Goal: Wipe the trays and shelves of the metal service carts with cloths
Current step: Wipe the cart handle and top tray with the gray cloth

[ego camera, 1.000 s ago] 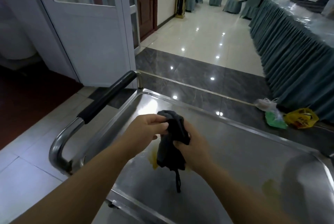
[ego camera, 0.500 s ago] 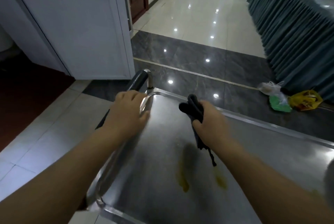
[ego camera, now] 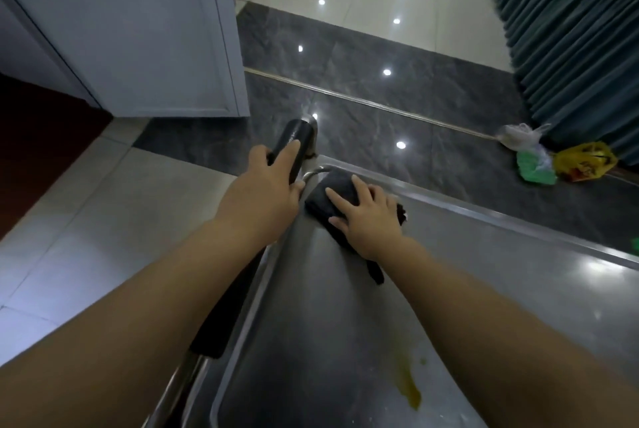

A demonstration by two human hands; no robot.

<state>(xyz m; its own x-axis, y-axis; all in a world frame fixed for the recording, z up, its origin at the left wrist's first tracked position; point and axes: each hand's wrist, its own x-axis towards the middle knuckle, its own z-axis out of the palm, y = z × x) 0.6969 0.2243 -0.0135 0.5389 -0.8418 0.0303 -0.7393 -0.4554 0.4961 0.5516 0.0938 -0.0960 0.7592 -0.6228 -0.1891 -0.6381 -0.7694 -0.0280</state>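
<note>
— Where was the left hand (ego camera: 262, 192)?
— Curled round the handle (ego camera: 292, 146), beside the tray's (ego camera: 484, 220) left edge.
— The right hand (ego camera: 368, 217)?
— Fingers spread flat, pressing the cloth (ego camera: 328, 196) into the tray's far left corner.
— Anything else inside?
— A yellow stain (ego camera: 409, 389); the tray's near edge was cut off.

cloth (ego camera: 337, 184): half under right hand (ego camera: 370, 220) | handle (ego camera: 294, 137): part under left hand (ego camera: 266, 192) | tray (ego camera: 484, 261): cropped (bottom, right)
</note>
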